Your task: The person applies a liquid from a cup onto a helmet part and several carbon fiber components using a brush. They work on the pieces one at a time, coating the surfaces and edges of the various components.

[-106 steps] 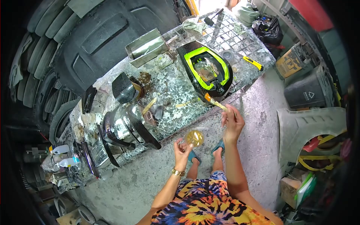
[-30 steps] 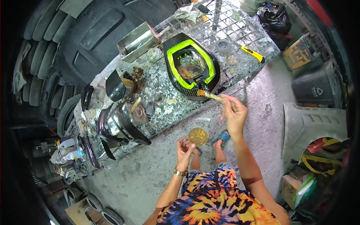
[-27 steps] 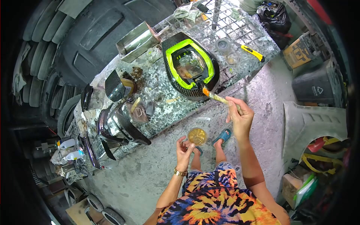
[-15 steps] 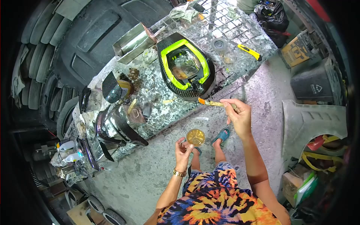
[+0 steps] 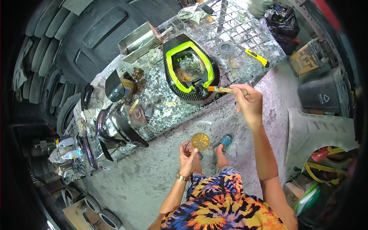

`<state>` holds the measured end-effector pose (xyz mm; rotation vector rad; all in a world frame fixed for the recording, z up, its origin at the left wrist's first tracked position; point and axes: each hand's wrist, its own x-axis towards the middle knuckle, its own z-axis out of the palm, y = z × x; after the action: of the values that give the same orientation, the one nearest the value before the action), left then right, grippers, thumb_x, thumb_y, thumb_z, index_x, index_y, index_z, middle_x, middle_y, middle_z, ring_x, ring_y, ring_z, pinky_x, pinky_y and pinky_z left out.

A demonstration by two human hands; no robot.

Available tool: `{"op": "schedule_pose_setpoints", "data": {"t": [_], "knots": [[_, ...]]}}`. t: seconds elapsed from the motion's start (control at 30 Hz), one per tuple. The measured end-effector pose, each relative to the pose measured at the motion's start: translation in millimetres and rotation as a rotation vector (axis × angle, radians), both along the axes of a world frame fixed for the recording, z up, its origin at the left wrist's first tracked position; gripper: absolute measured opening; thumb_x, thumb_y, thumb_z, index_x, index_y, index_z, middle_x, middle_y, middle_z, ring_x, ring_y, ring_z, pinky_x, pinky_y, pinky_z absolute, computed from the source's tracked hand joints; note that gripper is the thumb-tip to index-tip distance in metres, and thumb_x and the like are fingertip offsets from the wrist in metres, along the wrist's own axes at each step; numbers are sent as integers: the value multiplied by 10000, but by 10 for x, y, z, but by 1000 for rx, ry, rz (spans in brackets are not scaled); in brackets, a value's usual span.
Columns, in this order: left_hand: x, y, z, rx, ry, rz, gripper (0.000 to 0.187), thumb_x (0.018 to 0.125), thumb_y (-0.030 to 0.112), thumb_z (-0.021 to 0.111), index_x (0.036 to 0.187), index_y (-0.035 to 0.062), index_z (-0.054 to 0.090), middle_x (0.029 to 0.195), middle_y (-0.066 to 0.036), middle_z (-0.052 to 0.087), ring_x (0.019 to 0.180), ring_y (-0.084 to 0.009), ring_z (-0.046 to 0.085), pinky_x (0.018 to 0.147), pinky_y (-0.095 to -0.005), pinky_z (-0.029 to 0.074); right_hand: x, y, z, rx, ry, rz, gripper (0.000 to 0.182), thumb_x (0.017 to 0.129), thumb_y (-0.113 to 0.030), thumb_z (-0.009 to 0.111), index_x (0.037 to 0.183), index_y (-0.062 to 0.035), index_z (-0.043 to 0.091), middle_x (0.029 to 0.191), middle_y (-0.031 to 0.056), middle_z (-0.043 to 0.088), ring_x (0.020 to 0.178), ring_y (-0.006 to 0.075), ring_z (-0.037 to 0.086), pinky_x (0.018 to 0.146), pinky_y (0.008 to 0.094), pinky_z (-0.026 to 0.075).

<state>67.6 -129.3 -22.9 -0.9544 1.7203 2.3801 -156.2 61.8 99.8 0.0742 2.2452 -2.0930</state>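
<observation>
My right hand (image 5: pixel 248 100) pinches the handle of a small brush (image 5: pixel 224 90). The orange bristles touch the near right edge of a helmet-shaped black carbon-weave shell (image 5: pixel 210 76), whose opening is bordered by bright yellow-green tape (image 5: pixel 170 73). Lower down, my left hand (image 5: pixel 187 157) grips a clear round cup (image 5: pixel 200 141) of amber liquid by its side, away from the bench. A yellow utility knife (image 5: pixel 256 57) rests on the bench to the right of the shell, near a round clear lid (image 5: pixel 225 48).
The resin-stained bench (image 5: pixel 165 119) carries a metal box (image 5: pixel 140 42), a crumpled cloth (image 5: pixel 191 14) and curved carbon-weave pieces (image 5: pixel 119 128). On the right are a dark bin (image 5: pixel 320 94) and a grey fender-like panel (image 5: pixel 322 128). Stacked tyres (image 5: pixel 42 61) stand at the left.
My right hand has moved up and slightly right, bringing the brush from just below the shell to its edge. The cup in my left hand has stayed nearly in place.
</observation>
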Motion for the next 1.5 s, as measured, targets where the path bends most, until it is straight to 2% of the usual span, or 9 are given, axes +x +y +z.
{"op": "schedule_pose_setpoints", "data": {"t": [0.13,0.2,0.27,0.33,0.5,0.83,0.93,1.03,1.5], "knots": [[24,44,-27,23,-14,40,525,852,68,677,1272,37,363,1023,-54,568,910,-117,567,763,-248,483,61,110,51,49,-69,110,118,896,-69,587,949,-15,679,592,-46,534,453,12,432,380,200,354],[41,77,-47,12,-24,31,494,878,106,653,1288,62,381,1042,-61,603,996,-148,567,900,-316,467,49,38,-9,84,-38,116,127,896,-54,581,967,-12,678,595,-38,543,446,16,429,380,203,358],[35,112,-46,19,-12,44,491,879,106,651,1287,60,380,1036,-58,604,993,-145,567,900,-313,463,67,4,101,112,5,82,131,867,-13,603,976,-9,676,617,0,547,481,40,467,417,225,376],[59,138,-40,22,-9,64,488,881,105,649,1287,58,380,1030,-56,604,990,-142,567,900,-309,459,144,5,239,388,542,214,169,824,25,633,985,-15,670,673,39,546,549,75,515,468,257,398],[30,207,-78,81,16,134,497,858,62,669,1262,52,379,1023,-59,573,939,-127,569,832,-257,462,164,-147,311,528,672,388,244,770,3,687,1008,-32,648,784,75,512,651,234,569,554,334,454],[93,92,-121,104,25,115,504,857,76,675,1267,57,382,1021,-59,576,936,-127,576,824,-262,469,204,-209,337,726,683,459,257,762,-1,681,1012,-33,627,796,85,508,676,241,578,568,348,466],[134,48,-108,95,13,109,519,858,97,680,1275,58,375,1027,-62,576,933,-129,578,822,-263,471,258,-119,384,597,674,398,212,775,14,668,982,-25,637,771,78,510,623,200,556,544,326,449],[150,18,-121,72,-6,86,533,859,112,681,1284,56,366,1034,-66,575,937,-130,579,816,-266,478,249,3,440,479,404,330,124,818,21,634,940,-1,648,701,55,514,527,115,464,503,277,394],[119,54,-115,67,17,125,515,858,85,674,1273,51,372,1018,-55,565,909,-118,567,828,-259,470,21,-21,557,530,495,286,105,828,10,633,931,6,652,685,65,512,528,113,449,478,272,370]]}}
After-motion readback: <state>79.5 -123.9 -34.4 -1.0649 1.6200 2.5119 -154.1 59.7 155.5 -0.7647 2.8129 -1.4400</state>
